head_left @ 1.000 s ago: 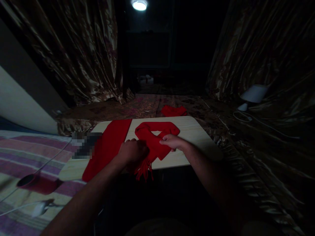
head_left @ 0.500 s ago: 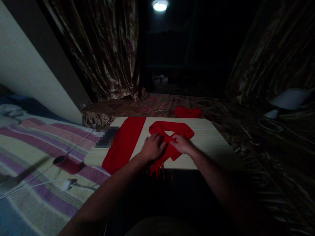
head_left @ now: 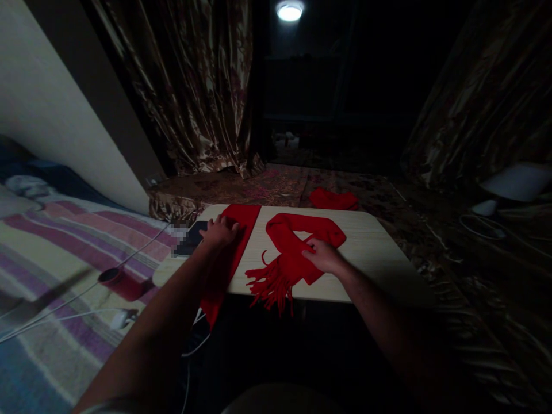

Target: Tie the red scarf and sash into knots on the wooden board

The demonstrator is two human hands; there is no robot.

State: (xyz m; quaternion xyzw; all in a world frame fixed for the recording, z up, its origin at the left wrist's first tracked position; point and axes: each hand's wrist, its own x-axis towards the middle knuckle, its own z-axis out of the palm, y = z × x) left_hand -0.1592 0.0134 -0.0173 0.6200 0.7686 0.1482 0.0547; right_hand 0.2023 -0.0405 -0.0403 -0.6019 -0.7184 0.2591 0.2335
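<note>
At the near left, a white plug (head_left: 123, 318) and a red cylindrical container (head_left: 123, 284) are laid on a striped bed cover (head_left: 56, 276). The near edge of the pale worktop (head_left: 375, 247) is overhung by the fringe of a looped red scarf (head_left: 297, 264) and, farther left, by the end of a long red cloth (head_left: 241, 241). The scarf is set at the middle of the worktop, its two ends crossed on the near side of the loop. That crossing is held by the right hand (head_left: 319, 255), with thumb and fingers drawn narrow. The red cloth is covered toward its far part by the left hand (head_left: 221, 231), fingers loosely spread; whether it is pressed cannot be told. Just left of these fingers, a dark flat object (head_left: 192, 240) is partly blurred out. Beyond the far edge, a red bundle (head_left: 334, 199) is seen, with a white-shaded lamp (head_left: 517, 183) placed at the far right. The background is framed by patterned curtains (head_left: 202, 86).
</note>
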